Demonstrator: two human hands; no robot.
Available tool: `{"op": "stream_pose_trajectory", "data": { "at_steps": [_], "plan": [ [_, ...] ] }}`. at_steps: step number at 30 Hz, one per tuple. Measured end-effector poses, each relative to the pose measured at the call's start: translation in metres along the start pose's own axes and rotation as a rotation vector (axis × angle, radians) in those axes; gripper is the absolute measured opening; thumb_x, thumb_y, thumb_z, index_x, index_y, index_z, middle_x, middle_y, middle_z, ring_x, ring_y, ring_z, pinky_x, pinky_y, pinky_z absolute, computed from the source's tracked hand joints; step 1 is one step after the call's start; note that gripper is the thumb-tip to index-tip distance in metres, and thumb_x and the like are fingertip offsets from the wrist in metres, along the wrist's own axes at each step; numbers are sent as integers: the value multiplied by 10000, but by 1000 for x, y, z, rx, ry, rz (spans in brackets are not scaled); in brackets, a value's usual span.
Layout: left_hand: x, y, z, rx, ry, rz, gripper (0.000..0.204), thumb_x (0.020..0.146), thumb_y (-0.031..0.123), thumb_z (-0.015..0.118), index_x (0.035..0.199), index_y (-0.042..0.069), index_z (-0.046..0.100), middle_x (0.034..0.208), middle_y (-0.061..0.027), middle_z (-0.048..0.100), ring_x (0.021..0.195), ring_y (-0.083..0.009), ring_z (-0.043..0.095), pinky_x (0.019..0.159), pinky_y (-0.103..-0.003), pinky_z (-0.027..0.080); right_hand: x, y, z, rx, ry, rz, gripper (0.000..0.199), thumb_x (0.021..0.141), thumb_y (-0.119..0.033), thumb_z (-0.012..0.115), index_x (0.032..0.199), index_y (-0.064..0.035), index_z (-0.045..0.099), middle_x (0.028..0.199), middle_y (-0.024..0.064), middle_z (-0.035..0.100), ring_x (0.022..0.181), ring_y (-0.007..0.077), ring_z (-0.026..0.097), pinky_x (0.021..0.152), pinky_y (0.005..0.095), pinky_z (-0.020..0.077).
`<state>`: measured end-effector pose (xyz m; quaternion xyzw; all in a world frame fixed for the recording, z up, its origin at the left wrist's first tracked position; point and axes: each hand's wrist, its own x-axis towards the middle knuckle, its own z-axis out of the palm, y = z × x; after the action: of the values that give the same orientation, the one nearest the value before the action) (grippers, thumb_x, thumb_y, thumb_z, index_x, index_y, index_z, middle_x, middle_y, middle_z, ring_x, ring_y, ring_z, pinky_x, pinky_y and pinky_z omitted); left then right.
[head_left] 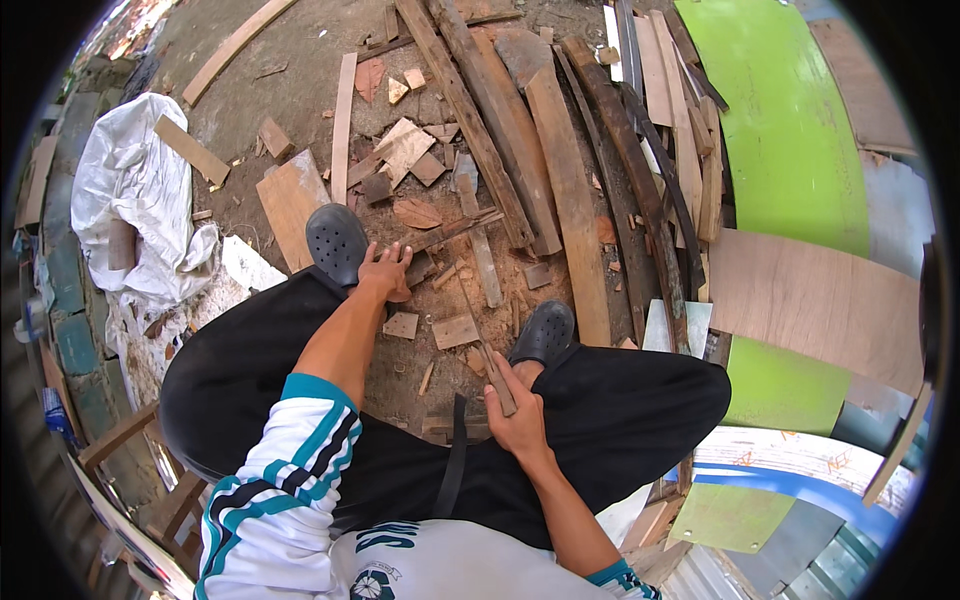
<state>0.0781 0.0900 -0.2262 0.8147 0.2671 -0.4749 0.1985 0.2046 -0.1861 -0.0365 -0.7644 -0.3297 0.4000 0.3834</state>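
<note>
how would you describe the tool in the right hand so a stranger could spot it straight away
Start at the two black clogs on the dirt. Just inside the right one, the right hand grips a wooden handle. From it a thin dark blade slants up over the wood scraps, the only metal piece among them.

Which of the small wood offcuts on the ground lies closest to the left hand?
The squarish flat offcut just below the left hand, beside the left knee; the other offcut lies farther right.

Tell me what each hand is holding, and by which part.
The right hand has its grip on a tool handle, near its lower end; the thin blade points away toward the scraps. The left hand rests on a wood scrap, fingers spread, not clearly gripping it.
</note>
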Motion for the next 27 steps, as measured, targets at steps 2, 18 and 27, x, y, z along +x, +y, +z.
{"op": "stream_pose_trajectory", "data": {
  "at_steps": [2,18,27],
  "plan": [
    [1,2,-1,7,-4,-18,965,913,549,549,1599,192,-27,1669,-97,26,1531,-249,123,1222,-496,-2,8,14,12,66,52,-59,477,928,-87,593,1392,-4,523,1160,255,679,1057,303,690,890,321,503],
    [-12,17,-5,8,-35,-37,903,943,510,500,1600,208,-41,1674,-58,15,1535,-227,102,1224,-487,-34,67,25,32,-86,44,-34,488,940,-134,587,1404,-1,514,1163,281,663,1084,311,675,894,335,500],
    [5,1,5,-22,28,-8,977,911,579,516,1598,169,-46,1670,-104,8,1534,-261,109,1216,-513,-44,-13,1,-14,-65,-10,-39,501,944,-168,617,1404,3,518,972,174,704,843,191,669,745,302,510]
  ]
}}
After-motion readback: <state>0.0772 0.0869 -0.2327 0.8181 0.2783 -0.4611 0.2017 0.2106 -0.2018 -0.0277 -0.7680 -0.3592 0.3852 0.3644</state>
